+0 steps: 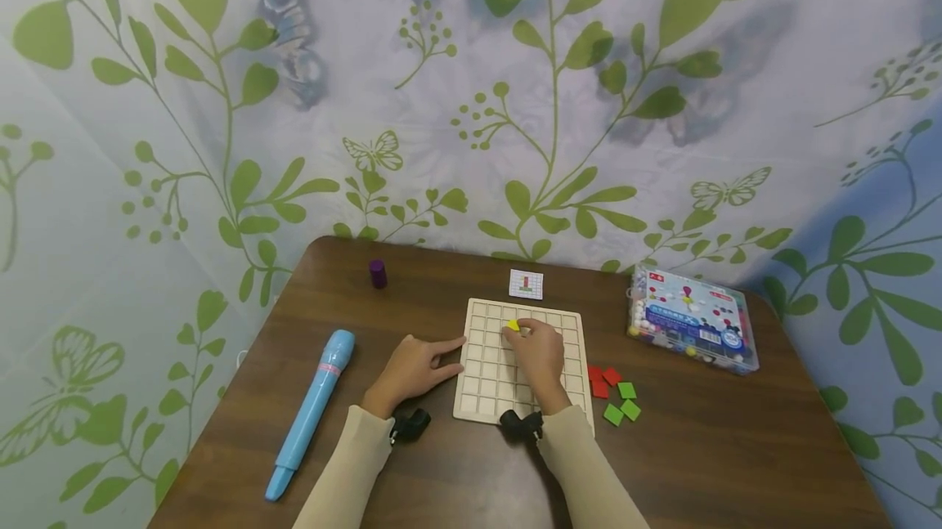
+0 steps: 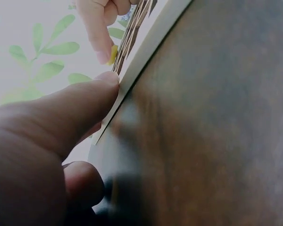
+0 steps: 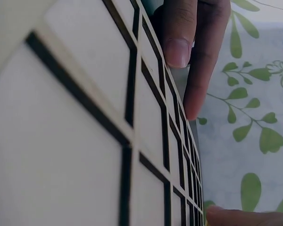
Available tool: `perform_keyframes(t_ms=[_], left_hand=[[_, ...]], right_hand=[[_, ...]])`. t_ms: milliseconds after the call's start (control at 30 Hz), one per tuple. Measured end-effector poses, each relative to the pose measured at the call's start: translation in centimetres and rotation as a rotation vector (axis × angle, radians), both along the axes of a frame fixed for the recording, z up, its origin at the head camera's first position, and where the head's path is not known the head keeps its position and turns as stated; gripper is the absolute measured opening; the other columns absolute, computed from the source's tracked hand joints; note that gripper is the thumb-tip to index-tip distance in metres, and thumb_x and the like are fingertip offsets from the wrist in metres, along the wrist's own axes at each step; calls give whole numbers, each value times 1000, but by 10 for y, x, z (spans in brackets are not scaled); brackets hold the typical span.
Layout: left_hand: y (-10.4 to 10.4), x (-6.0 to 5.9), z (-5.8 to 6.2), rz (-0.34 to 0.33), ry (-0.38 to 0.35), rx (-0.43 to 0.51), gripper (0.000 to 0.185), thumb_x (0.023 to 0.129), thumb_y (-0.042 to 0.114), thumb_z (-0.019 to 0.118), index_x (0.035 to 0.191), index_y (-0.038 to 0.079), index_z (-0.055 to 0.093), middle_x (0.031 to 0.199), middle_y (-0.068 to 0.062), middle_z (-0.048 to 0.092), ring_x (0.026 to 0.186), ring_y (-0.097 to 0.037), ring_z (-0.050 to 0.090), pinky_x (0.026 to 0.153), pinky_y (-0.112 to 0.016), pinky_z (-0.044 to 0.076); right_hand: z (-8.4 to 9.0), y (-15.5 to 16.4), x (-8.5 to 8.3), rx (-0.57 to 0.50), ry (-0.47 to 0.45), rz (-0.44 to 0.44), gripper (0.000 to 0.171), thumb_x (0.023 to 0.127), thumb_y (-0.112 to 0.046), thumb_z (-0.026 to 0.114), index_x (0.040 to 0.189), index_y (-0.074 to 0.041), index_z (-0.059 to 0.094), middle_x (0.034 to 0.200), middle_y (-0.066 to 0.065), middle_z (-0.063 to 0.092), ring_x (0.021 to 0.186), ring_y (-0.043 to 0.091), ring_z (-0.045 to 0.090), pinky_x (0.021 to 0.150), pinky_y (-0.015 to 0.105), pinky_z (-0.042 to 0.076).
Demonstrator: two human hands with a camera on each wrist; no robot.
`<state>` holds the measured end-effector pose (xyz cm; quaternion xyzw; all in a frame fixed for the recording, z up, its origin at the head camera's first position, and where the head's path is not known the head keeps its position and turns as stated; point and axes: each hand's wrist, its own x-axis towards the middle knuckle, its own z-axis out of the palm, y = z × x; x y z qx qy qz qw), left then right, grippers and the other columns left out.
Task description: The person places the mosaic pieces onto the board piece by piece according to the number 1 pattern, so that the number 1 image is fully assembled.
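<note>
The grid board [image 1: 489, 386] looks pale matt wood; the table [image 1: 706, 447] at six o'clock shows dark, smooth wood grain.

1. The head view is evenly and softly lit, with faint shadows under the hands; the wall bends at the edges from a wide lens.
2. The left wrist view is dim and blurred, its table [image 2: 217, 117] dark.
3. The right wrist view is bright, with the near board [image 3: 75, 141] soft.
</note>
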<state>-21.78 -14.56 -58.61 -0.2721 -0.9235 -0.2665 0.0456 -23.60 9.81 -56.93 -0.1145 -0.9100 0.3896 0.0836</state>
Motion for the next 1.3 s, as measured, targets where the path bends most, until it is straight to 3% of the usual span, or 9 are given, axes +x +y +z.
perform_keyframes(t_ms=[167,333,433,500,633,733,867,1000,1300], left_hand=[[0,-2,-3,5,-5,-5,52,94,48,71,142,28,64,48,17,34,46,-3,26,72,-35,31],[0,-2,-3,6,-19,-9,53,94,49,71,142,28,64,48,16,35,47,-4,27,72,-35,30],[0,-2,-3,3,-27,-13,53,95,49,71,142,28,64,48,16,34,47,-3,26,72,-35,30],[0,-2,-2,-5,-25,-9,53,95,48,71,143,27,63,48,17,33,47,-3,26,72,-35,31],[0,-2,1,-17,-14,5,52,95,47,71,142,26,64,48,17,32,47,-3,24,72,-35,31],[-1,-2,1,-13,-14,3,52,95,47,71,142,26,64,47,17,31,47,-3,23,73,-35,30],[-1,-2,-1,-14,-27,-13,53,95,49,70,143,27,63,47,17,31,46,-3,23,73,-35,31],[-1,-2,-1,-18,-36,-23,53,96,50,69,144,28,62,46,18,32,45,-2,23,73,-34,32],[-1,-2,1,-10,-18,-8,52,95,47,72,142,27,64,46,17,31,45,-2,23,71,-33,31]], right_hand=[[2,-3,1,41,-9,-9,38,86,-37,82,111,-8,80,91,9,76,61,17,55,48,30,37],[2,-4,3,71,5,-3,41,85,-38,84,110,-7,79,83,7,76,55,14,49,46,29,34],[3,1,4,55,24,35,41,85,-36,84,112,-7,79,70,5,70,52,13,42,44,29,31],[4,9,2,36,40,96,39,86,-34,83,116,-9,78,61,2,61,49,12,38,43,28,29],[9,32,-8,17,31,312,41,92,-26,79,129,-11,72,52,-1,43,43,12,30,43,28,28],[13,48,-20,24,-28,455,44,94,-25,76,137,-14,68,53,-3,41,43,12,30,44,29,29],[15,60,-30,13,-128,549,47,95,-26,76,139,-15,66,55,-3,39,45,11,30,46,29,30],[13,62,-34,-3,-171,581,46,95,-28,76,138,-15,67,55,-5,37,46,11,28,46,28,30],[5,55,-37,72,-94,545,35,95,-30,76,127,-17,74,53,-5,38,45,11,28,46,28,28]])
